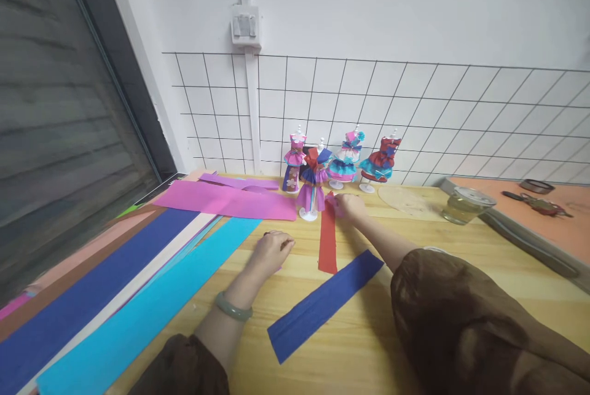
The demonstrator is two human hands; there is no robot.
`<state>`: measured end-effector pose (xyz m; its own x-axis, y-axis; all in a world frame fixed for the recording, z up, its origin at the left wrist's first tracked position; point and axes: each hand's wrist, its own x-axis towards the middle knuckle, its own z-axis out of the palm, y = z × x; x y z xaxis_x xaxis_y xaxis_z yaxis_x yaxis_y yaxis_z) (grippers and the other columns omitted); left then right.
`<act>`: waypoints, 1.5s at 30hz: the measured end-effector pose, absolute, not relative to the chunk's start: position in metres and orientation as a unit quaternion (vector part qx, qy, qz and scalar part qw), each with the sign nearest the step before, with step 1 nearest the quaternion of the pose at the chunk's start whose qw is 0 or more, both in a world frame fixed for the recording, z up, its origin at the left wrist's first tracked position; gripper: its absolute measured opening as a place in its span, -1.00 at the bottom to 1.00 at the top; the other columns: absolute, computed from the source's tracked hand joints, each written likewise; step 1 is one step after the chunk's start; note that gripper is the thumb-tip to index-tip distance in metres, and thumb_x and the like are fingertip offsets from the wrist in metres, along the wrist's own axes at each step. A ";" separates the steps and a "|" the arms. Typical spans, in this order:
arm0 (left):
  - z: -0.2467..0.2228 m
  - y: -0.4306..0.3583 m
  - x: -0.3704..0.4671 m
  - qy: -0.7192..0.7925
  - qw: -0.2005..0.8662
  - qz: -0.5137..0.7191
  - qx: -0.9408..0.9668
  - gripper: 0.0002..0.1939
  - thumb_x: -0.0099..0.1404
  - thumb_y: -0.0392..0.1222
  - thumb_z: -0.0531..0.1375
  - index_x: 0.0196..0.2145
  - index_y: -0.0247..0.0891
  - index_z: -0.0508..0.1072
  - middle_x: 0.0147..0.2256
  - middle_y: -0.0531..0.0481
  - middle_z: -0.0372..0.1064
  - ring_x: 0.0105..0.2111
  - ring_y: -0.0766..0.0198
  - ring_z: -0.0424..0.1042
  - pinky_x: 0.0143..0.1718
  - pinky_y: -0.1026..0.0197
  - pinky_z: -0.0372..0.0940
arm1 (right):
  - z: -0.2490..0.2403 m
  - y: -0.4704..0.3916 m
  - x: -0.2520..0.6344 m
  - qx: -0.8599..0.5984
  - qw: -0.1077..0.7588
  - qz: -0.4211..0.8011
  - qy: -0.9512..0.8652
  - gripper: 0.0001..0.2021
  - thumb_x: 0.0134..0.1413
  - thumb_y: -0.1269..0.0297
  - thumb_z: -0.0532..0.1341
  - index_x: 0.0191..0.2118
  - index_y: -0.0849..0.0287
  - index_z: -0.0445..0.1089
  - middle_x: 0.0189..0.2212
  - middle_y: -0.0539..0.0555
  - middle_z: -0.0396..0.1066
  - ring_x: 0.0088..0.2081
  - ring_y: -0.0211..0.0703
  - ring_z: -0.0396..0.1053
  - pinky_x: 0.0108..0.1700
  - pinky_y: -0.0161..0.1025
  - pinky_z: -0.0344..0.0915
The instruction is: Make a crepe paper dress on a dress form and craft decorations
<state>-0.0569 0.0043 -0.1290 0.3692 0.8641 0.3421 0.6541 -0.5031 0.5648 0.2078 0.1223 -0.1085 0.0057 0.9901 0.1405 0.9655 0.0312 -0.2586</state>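
My right hand [351,206] reaches to the back of the table, its fingers bent at the far end of a red crepe paper strip [327,240]. Pinkish-purple bits show beside its fingertips, too small to make out. My left hand [273,252] hovers or rests over the wood with curled fingers; whatever they hold, if anything, is hidden. A dark blue paper strip [325,304] lies slanted in front of both hands. Close to my right hand stands a small dress form [313,189] in a red, blue and purple paper dress.
Behind stand more dressed forms, one pink and brown [295,161], one turquoise and white [345,158], one red and turquoise [381,160]. Long paper strips, including a turquoise one [161,303] and a pink one [230,199], cover the left side. A lidded cup [465,206] and scissors [537,203] lie right.
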 end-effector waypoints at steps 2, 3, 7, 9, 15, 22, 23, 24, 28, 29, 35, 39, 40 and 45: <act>-0.130 0.005 -0.057 0.474 0.172 0.312 0.805 -0.79 0.19 -0.25 0.04 -0.36 -0.23 0.49 -0.36 -0.06 0.46 -0.28 0.20 0.37 -0.22 0.21 0.20 | -0.106 0.120 0.213 -0.697 0.179 0.069 -0.691 -0.76 0.14 0.23 0.09 -0.12 0.24 0.30 -0.16 0.10 0.34 -0.21 -0.18 0.35 -0.18 -0.12 0.32; -0.130 0.005 -0.057 0.474 0.172 0.315 0.804 -0.79 0.19 -0.25 0.05 -0.37 -0.23 0.49 -0.36 -0.06 0.46 -0.29 0.20 0.37 -0.23 0.21 0.21 | -0.104 0.119 0.216 -0.696 0.200 0.085 -0.685 -0.77 0.15 0.23 0.09 -0.15 0.25 0.32 -0.21 0.08 0.36 -0.25 -0.21 0.36 -0.21 -0.15 0.32; -0.132 0.006 -0.057 0.472 0.169 0.330 0.800 -0.80 0.18 -0.22 0.06 -0.38 -0.23 0.49 -0.38 -0.07 0.46 -0.31 0.20 0.38 -0.25 0.22 0.21 | -0.096 0.110 0.230 -0.680 0.296 0.145 -0.655 -0.71 0.15 0.22 0.01 -0.28 0.31 0.40 -0.39 0.09 0.44 -0.38 -0.20 0.39 -0.35 -0.26 0.32; -0.132 0.006 -0.057 0.472 0.174 0.337 0.796 -0.79 0.18 -0.20 0.06 -0.39 -0.25 0.49 -0.38 -0.08 0.45 -0.31 0.20 0.38 -0.25 0.22 0.22 | -0.091 0.100 0.235 -0.668 0.343 0.171 -0.637 -0.66 0.12 0.20 -0.02 -0.26 0.33 0.41 -0.44 0.10 0.46 -0.42 -0.16 0.40 -0.42 -0.27 0.31; -0.131 0.002 -0.050 0.452 0.267 0.382 0.761 -0.76 0.17 -0.09 0.09 -0.34 -0.27 0.48 -0.36 -0.07 0.45 -0.34 0.25 0.39 -0.30 0.25 0.24 | -0.073 0.043 0.232 -0.616 0.429 0.246 -0.613 -0.61 0.04 0.10 0.02 -0.18 0.29 0.37 -0.40 0.13 0.47 -0.39 -0.09 0.43 -0.36 -0.23 0.34; -0.118 -0.008 -0.039 0.383 0.515 0.423 0.640 -0.50 0.13 0.08 0.12 -0.12 -0.38 0.39 -0.22 -0.19 0.44 -0.23 0.19 0.39 -0.22 0.20 0.26 | -0.069 -0.026 0.194 -0.500 0.419 0.287 -0.702 -0.68 0.07 0.12 0.04 -0.21 0.20 0.40 -0.32 0.15 0.46 -0.30 -0.05 0.41 -0.23 -0.17 0.33; -0.116 -0.009 -0.038 0.364 0.546 0.424 0.624 -0.48 0.14 0.11 0.10 -0.13 -0.41 0.40 -0.22 -0.22 0.44 -0.21 0.17 0.39 -0.22 0.19 0.27 | -0.071 -0.032 0.188 -0.498 0.400 0.241 -0.731 -0.71 0.09 0.16 0.04 -0.21 0.18 0.41 -0.32 0.15 0.46 -0.27 -0.05 0.40 -0.23 -0.18 0.31; -0.114 -0.010 -0.038 0.346 0.575 0.430 0.604 -0.47 0.15 0.12 0.08 -0.16 -0.43 0.41 -0.21 -0.24 0.43 -0.19 0.15 0.39 -0.21 0.17 0.27 | -0.075 -0.036 0.181 -0.484 0.381 0.192 -0.764 -0.73 0.11 0.19 0.03 -0.21 0.16 0.41 -0.33 0.15 0.45 -0.27 -0.06 0.39 -0.23 -0.18 0.30; -0.113 -0.011 -0.037 0.324 0.654 0.454 0.512 -0.57 0.14 0.04 0.13 -0.27 -0.46 0.44 -0.25 -0.26 0.45 -0.27 0.14 0.44 -0.16 0.10 0.28 | -0.089 -0.045 0.161 -0.388 0.336 0.038 -0.857 -0.73 0.16 0.35 -0.02 -0.12 0.14 0.37 -0.43 0.12 0.43 -0.35 -0.10 0.36 -0.27 -0.14 0.27; -0.113 -0.011 -0.037 0.333 0.663 0.458 0.489 -0.60 0.14 0.01 0.15 -0.30 -0.46 0.44 -0.28 -0.25 0.46 -0.31 0.15 0.45 -0.17 0.10 0.28 | -0.092 -0.046 0.158 -0.375 0.340 0.011 -0.862 -0.74 0.16 0.37 -0.01 -0.12 0.15 0.37 -0.43 0.12 0.43 -0.35 -0.10 0.36 -0.27 -0.13 0.26; -0.111 -0.007 -0.040 0.354 0.695 0.481 0.400 -0.77 0.17 -0.12 0.14 -0.41 -0.40 0.34 -0.43 -0.24 0.48 -0.37 0.12 0.49 -0.25 0.08 0.32 | -0.103 -0.048 0.158 -0.379 0.372 -0.013 -0.847 -0.74 0.14 0.42 0.01 -0.12 0.17 0.37 -0.37 0.14 0.45 -0.30 -0.09 0.37 -0.22 -0.10 0.27; -0.112 -0.006 -0.042 0.332 0.713 0.478 0.390 -0.78 0.18 -0.14 0.13 -0.37 -0.41 0.34 -0.43 -0.27 0.48 -0.34 0.09 0.49 -0.22 0.06 0.31 | -0.107 -0.047 0.162 -0.423 0.394 0.048 -0.814 -0.74 0.14 0.36 0.02 -0.12 0.14 0.39 -0.35 0.13 0.47 -0.30 -0.08 0.38 -0.24 -0.12 0.29; -0.112 -0.006 -0.042 0.327 0.716 0.476 0.393 -0.77 0.18 -0.14 0.13 -0.35 -0.41 0.35 -0.42 -0.28 0.48 -0.33 0.09 0.49 -0.21 0.05 0.31 | -0.109 -0.047 0.162 -0.436 0.401 0.070 -0.803 -0.75 0.14 0.34 0.03 -0.13 0.14 0.40 -0.35 0.12 0.47 -0.30 -0.08 0.39 -0.25 -0.12 0.29; -0.112 -0.007 -0.044 0.316 0.714 0.469 0.413 -0.73 0.19 -0.11 0.11 -0.32 -0.43 0.38 -0.39 -0.31 0.48 -0.29 0.06 0.48 -0.22 0.07 0.31 | -0.111 -0.047 0.161 -0.503 0.452 0.216 -0.704 -0.76 0.06 0.22 0.12 -0.22 0.15 0.46 -0.23 0.13 0.48 -0.19 -0.02 0.40 -0.16 -0.10 0.30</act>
<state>-0.0444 -0.0065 -0.1123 0.3602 0.9307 -0.0640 -0.4095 0.2194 0.8856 0.1613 -0.0465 -0.1113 -0.0852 0.9038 0.4195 0.5120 0.4009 -0.7597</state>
